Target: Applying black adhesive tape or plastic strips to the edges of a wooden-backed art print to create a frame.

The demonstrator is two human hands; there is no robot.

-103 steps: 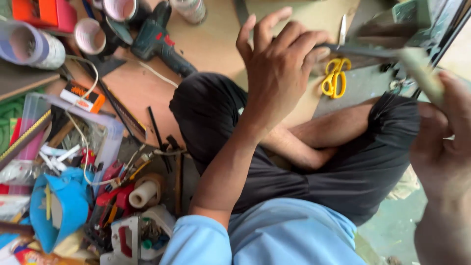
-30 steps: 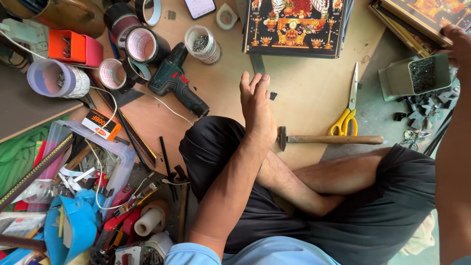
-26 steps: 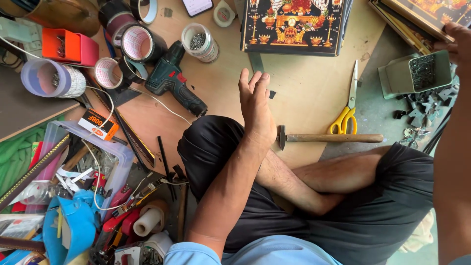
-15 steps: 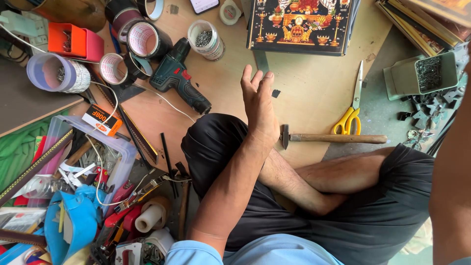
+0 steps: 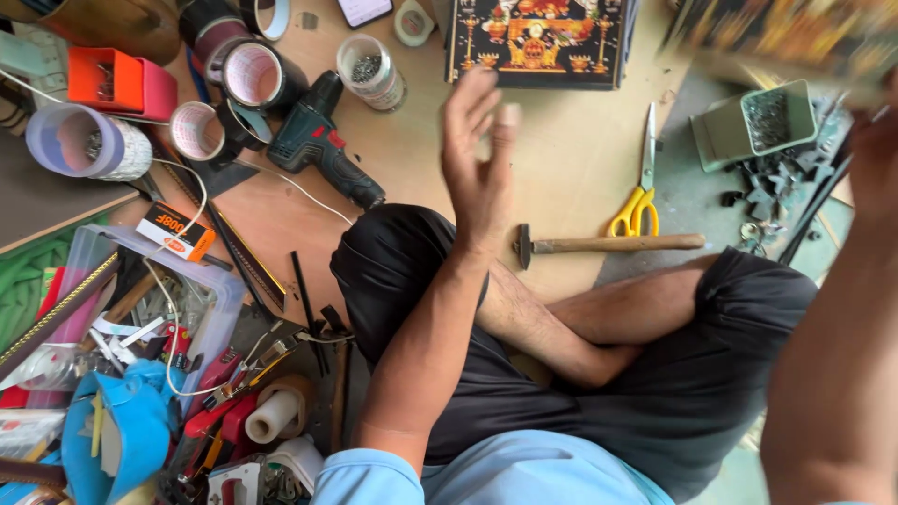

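Note:
I sit cross-legged on a wooden board (image 5: 571,150). My left hand (image 5: 477,159) is raised above my knee, fingers apart and empty, slightly blurred. My right hand (image 5: 875,154) is at the right edge, blurred, gripping the end of a colourful framed picture (image 5: 781,37) that hangs smeared across the top right. A wooden-handled hammer (image 5: 608,245) lies on the board just past my left hand, and yellow-handled scissors (image 5: 641,196) lie beside it. Another ornate dark-framed picture (image 5: 538,42) lies flat at the top centre.
A green tray of small nails (image 5: 758,122) sits at the right with dark scraps around it. A green cordless drill (image 5: 323,150), tape rolls (image 5: 253,75), a jar of screws (image 5: 371,70), an orange box (image 5: 112,79) and a heap of hand tools (image 5: 224,393) crowd the left.
My left hand has lifted off my knee and moved forward, fingers spreading. My right hand has pulled a framed picture from the stack at the top right; it is now in motion.

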